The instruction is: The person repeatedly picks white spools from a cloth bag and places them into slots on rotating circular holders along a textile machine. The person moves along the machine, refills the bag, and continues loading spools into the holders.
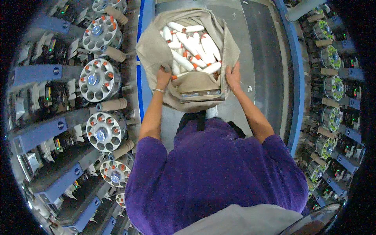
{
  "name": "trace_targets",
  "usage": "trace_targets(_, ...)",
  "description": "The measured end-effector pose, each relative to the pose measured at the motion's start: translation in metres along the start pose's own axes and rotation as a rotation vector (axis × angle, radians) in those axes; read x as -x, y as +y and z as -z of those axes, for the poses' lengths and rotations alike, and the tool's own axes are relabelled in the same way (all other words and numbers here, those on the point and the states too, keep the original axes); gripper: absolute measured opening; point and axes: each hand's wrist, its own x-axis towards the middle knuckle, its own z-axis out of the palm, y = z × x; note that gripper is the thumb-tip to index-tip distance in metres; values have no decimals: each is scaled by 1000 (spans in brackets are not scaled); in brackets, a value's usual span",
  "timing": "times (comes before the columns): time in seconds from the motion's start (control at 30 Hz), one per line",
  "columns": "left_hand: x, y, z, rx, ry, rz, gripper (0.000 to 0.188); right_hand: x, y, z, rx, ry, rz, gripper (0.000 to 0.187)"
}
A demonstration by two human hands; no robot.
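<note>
In front of me is a beige cloth bag [150, 45] with a wide, folded-over rim. Many white yarn bobbins [182, 60] with orange-red ends lie jumbled inside it. My left hand [163, 76] is closed on the bag's near left rim, close to the orange end of one bobbin. On the near right side, my right hand [233, 77] grips the cloth, its fingers partly hidden by the fabric. A dark, flat-edged piece [200, 96] shows at the bag's near side, between my hands and my body.
Along the left, spinning machinery carries round silver drums [99, 80] with holes, some holding orange-red tube ends. More drums with yellow-green rings [332, 88] line the right side. A grey aisle floor [244, 102] runs between them, with small white scraps [250, 89] on it.
</note>
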Motion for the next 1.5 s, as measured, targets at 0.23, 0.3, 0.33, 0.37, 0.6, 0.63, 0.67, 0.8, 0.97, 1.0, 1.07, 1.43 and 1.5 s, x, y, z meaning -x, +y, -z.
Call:
trace_targets(0.23, 11, 122, 49, -615, 332, -52, 66, -67, -49, 78, 413, -155, 194, 62)
trace_targets(0.3, -9, 160, 32, -824, 525, -283, 67, -113, -67, 56, 437, -125, 632, 54)
trace_targets(0.33, -16, 174, 21, -926, 635, -395, 68, -135, -76, 38, 402, -185, 736, 51)
trace_targets(0.37, -30, 187, 1, -799, 613, -428, 73, -159, -82, 21, 357, -229, 883, 49)
trace_targets(0.6, -185, 199, -124, -385, 500, 106, 55, -282, -117, 27, 886, -809, 1202, 40)
trace_targets(0.63, -209, 201, -132, -364, 573, 122, 55, -291, -129, 37, 778, -790, 1229, 40)
trace_targets(0.67, -227, 205, -136, -354, 562, 141, 53, -295, -139, 50, 733, -836, 1204, 41)
trace_targets(0.8, -270, 248, -114, 7, 691, 264, 47, -335, -167, 102, 294, -927, 1033, 45)
trace_targets(0.97, -255, 313, -89, -1, 226, 285, 23, -447, -168, 145, -182, -1059, 111, 57)
trace_targets(1.0, -256, 322, -96, -362, 128, 67, 28, -476, -175, 146, -294, -1077, 56, 50)
trace_targets(1.07, -263, 334, -116, -906, -25, -320, 30, -523, -194, 148, -403, -1091, -81, 44)
trace_targets(1.43, -313, 355, -137, -1004, -442, -461, 63, -698, -277, 114, -816, -1351, -511, 52)
trace_targets(1.5, -320, 379, -141, -653, -276, -243, 60, -727, -278, 93, -926, -1441, -661, 51)
